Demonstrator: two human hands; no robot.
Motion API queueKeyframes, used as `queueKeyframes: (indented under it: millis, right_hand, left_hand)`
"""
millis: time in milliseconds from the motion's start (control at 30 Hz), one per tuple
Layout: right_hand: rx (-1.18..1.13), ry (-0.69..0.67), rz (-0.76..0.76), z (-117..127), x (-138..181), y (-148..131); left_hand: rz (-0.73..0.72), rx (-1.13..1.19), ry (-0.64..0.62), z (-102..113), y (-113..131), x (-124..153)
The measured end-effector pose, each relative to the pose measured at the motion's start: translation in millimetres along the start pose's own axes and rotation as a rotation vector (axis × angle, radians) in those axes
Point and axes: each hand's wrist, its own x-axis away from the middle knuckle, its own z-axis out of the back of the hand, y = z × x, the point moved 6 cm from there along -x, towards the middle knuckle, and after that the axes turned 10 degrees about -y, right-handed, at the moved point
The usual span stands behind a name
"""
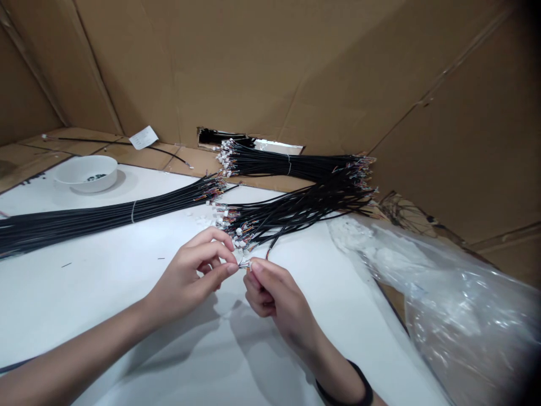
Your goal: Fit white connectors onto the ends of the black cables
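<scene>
My left hand (198, 270) and my right hand (273, 293) meet over the white table (105, 282), both pinched. Between their fingertips is the end of a thin black cable (274, 239) with coloured wires and a small white connector (245, 263). The cable runs back up to a loose pile of black cables (296, 211) with white connectors just beyond my fingers. A black band is on my right wrist.
A tied bundle of black cables (84, 217) lies across the left of the table. Another tied bundle (287, 164) rests at the back. A white bowl (87, 172) stands far left. A clear plastic bag (443, 299) fills the right side. Cardboard walls (296, 67) enclose the table.
</scene>
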Motion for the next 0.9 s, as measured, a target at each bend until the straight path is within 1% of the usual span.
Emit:
queueKeyframes:
  millis: [100, 167, 233, 300, 400, 533, 633, 733, 800, 900]
  right_hand:
    - [-0.010, 0.002, -0.003, 0.4, -0.1, -0.1]
    - [-0.018, 0.007, -0.009, 0.6, -0.1, -0.3]
    - [-0.022, 0.014, -0.015, 0.9, -0.1, -0.2]
    - [-0.022, 0.020, -0.020, 0.8, 0.1, 0.1]
    - [-0.025, 0.026, -0.028, 0.1, 0.5, 1.1]
    - [-0.040, 0.025, -0.023, -1.0, 0.5, 1.6]
    - [-0.024, 0.024, -0.003, -1.6, 0.6, 0.4]
    - [-0.006, 0.028, 0.007, -2.2, 1.1, -0.9]
    - [-0.003, 0.028, 0.009, -3.1, 1.2, -1.5]
    - [-0.002, 0.024, 0.007, -5.0, 1.1, -2.0]
  left_hand:
    - [-0.116, -0.204, 0.063, 0.1, 6.5, 3.2]
    - [-0.161, -0.269, 0.072, -1.1, 9.1, 4.9]
    - [-0.183, -0.300, 0.052, -2.6, 10.8, 5.7]
    - [-0.180, -0.307, 0.006, -4.9, 11.5, 5.6]
    - [-0.149, -0.287, -0.030, -6.5, 11.9, 4.9]
    - [-0.094, -0.160, 0.023, -3.2, 10.4, 2.8]
    - [0.064, 0.038, 0.067, -0.9, -1.3, 0.0]
    - [0.219, 0.198, 0.082, -1.8, -13.2, -1.2]
    - [0.233, 0.195, 0.090, -1.1, -14.0, -1.5]
    - [0.167, 0.103, 0.090, 0.8, -8.4, -1.8]
